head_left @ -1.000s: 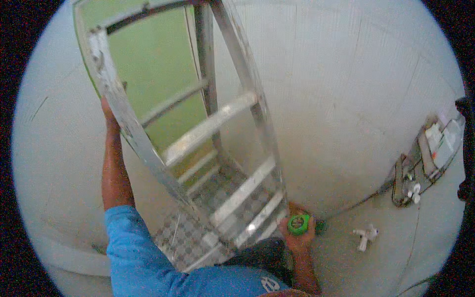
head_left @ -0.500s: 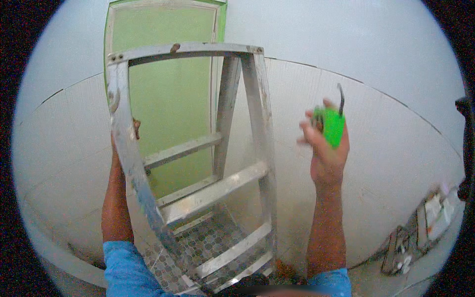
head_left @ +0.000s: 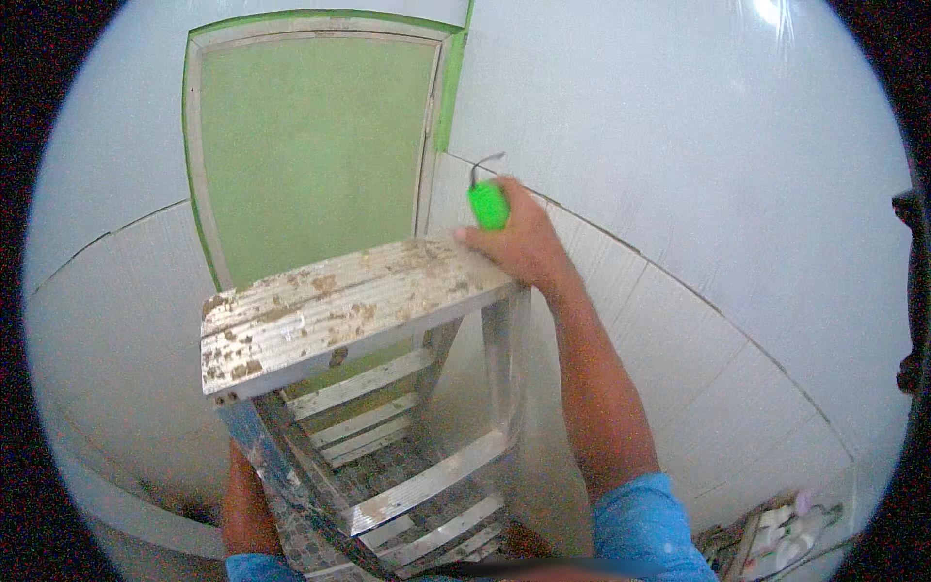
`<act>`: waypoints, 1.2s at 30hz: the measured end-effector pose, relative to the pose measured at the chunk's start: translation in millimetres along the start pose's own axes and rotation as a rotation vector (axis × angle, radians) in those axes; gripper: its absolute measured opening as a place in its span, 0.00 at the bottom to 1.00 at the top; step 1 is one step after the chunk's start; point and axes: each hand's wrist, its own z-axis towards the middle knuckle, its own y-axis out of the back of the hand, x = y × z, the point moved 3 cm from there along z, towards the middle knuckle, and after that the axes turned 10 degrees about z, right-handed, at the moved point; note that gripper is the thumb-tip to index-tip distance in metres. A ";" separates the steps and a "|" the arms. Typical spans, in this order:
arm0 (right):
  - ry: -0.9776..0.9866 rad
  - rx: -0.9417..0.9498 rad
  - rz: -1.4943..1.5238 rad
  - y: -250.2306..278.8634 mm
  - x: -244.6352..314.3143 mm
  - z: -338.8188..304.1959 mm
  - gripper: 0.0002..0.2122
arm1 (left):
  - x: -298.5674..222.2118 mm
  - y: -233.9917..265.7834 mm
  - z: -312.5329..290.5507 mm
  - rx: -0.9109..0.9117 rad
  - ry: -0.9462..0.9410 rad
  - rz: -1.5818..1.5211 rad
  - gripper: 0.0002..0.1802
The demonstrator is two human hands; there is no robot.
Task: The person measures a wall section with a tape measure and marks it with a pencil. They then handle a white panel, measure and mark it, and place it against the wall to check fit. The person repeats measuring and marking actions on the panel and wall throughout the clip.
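My right hand (head_left: 524,238) is closed round a bright green object (head_left: 489,206); a thin, dark, bent piece sticks up from it, and I cannot make out its kind. The same hand rests at the far right end of the stepladder (head_left: 339,306), thumb against its top. This metal ladder has a ribbed top step, blotched with brown stains and flaking. My left forearm (head_left: 249,504) rises at the ladder's left side. The left hand itself is hidden behind the left rail.
A green door (head_left: 315,145) in a pale frame stands behind the ladder. White walls with tiled lower parts (head_left: 659,330) close in on both sides. Patterned tiles cover the floor (head_left: 383,475) under the ladder. Assorted items (head_left: 781,533) lie at the lower right.
My right hand has moved left with the green object, from beside the ladder to its top. The ladder's top now sits lower in view, its upper face showing. My left hand has gone out of sight.
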 end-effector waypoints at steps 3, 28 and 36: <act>-0.086 0.093 0.061 0.9 -3.4 0.3 0.41 | -27.3 -2.9 18.0 0.084 0.038 -0.073 0.37; -0.225 0.181 0.240 21.1 -3.8 17.9 0.37 | -187.3 -281.5 136.8 0.851 0.268 1.316 0.49; -0.423 0.266 0.178 11.2 -9.1 31.0 0.39 | -180.8 -279.8 136.0 0.805 0.157 1.334 0.52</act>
